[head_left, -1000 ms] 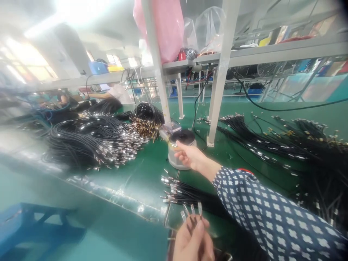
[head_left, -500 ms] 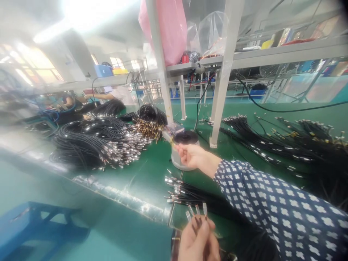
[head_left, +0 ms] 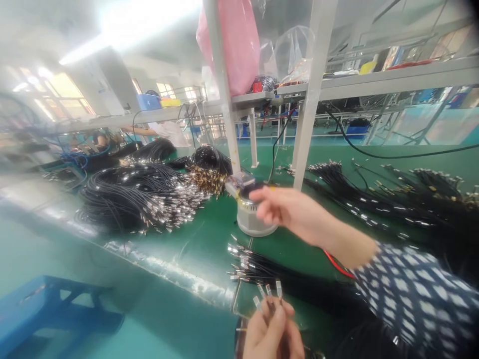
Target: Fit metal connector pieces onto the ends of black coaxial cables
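My left hand (head_left: 271, 331) is at the bottom edge, closed on a few thin black cables (head_left: 267, 294) whose metal plug ends stick up above my fingers. My right hand (head_left: 295, 212) hovers just right of a round grey device with a black top (head_left: 254, 219) on the green bench. It is smeared by motion, with loosely curled fingers, and I cannot make out whether they hold anything. A small bundle of black cables with silver ends (head_left: 250, 262) lies on the bench between my two hands.
A large heap of black cables with silver plugs (head_left: 138, 197) lies at the left, and a gold-tipped bundle (head_left: 207, 174) behind it. More cables (head_left: 392, 199) spread at the right. White shelf posts (head_left: 309, 99) stand behind the device. A blue stool (head_left: 48, 309) sits below. A person (head_left: 164, 130) works far left.
My right hand has lifted off the device's top and drawn back to the right, its sleeve sliding down the forearm. My left hand has stayed put with its cables.
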`<state>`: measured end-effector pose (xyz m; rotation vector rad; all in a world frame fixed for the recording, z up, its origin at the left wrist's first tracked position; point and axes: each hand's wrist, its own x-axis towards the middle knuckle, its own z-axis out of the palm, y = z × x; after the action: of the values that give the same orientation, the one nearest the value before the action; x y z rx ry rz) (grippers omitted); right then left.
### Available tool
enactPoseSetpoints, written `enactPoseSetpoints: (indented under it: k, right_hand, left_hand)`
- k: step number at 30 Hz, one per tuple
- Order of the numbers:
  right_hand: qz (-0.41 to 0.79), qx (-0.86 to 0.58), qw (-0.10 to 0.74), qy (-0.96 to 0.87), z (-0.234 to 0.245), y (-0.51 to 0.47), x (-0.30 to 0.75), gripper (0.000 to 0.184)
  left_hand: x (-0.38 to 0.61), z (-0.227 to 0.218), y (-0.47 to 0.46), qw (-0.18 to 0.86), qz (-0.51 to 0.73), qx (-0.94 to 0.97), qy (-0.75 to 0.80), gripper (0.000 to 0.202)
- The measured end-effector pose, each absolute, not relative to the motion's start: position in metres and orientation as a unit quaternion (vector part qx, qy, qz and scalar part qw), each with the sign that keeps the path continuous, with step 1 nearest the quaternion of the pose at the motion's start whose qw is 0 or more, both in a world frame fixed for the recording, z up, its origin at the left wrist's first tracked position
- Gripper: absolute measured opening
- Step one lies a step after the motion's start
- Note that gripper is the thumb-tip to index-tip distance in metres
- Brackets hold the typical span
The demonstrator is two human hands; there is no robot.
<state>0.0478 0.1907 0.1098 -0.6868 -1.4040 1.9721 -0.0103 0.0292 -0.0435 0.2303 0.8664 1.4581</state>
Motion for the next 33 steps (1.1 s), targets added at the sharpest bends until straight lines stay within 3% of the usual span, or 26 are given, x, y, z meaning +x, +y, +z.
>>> enactPoseSetpoints:
  k: [2, 5, 11, 16, 23, 28, 33]
  right_hand:
    - [0.729, -0.276, 0.217, -0.588, 0.082, 0.173, 0.072, 0.044]
    - [0.726, -0.288, 0.147, -0.607, 0.052, 0.150, 0.107, 0.068]
    - [0.695, -0.295, 0.068, -0.652, 0.053, 0.124, 0.146, 0.082]
    - [0.657, -0.299, 0.022, -0.692, 0.063, 0.110, 0.154, 0.083]
    - [0.612, -0.310, 0.011, -0.727, 0.067, 0.103, 0.155, 0.080]
    - [0.607, -0.310, -0.021, -0.731, 0.070, 0.105, 0.153, 0.087]
    - [0.581, -0.335, -0.069, -0.739, 0.080, 0.103, 0.147, 0.079]
  left_hand:
    - [-0.013, -0.038, 0.026, 0.642, 0.655, 0.110, 0.384, 0.043]
    - [-0.016, -0.028, 0.022, 0.638, 0.659, 0.136, 0.375, 0.038]
    - [-0.008, -0.004, 0.015, 0.612, 0.641, 0.176, 0.428, 0.029]
    - [0.004, 0.012, 0.010, 0.590, 0.631, 0.204, 0.461, 0.033]
    - [0.006, 0.012, 0.006, 0.581, 0.624, 0.209, 0.479, 0.022]
    - [0.004, 0.009, 0.005, 0.585, 0.606, 0.212, 0.496, 0.028]
    - [0.006, 0.010, 0.003, 0.528, 0.586, 0.278, 0.548, 0.034]
